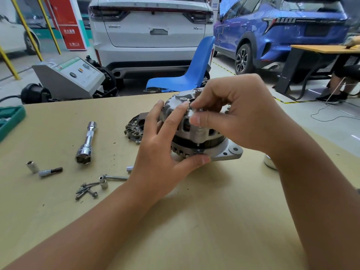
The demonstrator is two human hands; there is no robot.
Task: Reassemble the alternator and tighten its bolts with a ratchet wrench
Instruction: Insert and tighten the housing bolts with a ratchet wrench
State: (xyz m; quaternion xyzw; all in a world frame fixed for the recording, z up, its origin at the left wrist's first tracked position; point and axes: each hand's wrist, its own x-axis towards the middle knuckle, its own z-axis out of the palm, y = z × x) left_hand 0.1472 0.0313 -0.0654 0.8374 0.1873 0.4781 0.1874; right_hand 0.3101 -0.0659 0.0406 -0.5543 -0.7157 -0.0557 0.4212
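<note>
Cast grey metal, ribbed and slotted, forms the alternator [196, 131], standing on our pale wooden table [194, 221]. Our left hand [165, 152] curls around its side; our right hand [233, 114] pinches a small bolt on its top. Leftward lie loose threaded bolts [86, 190] and a shiny chrome socket extension [86, 143].
</note>
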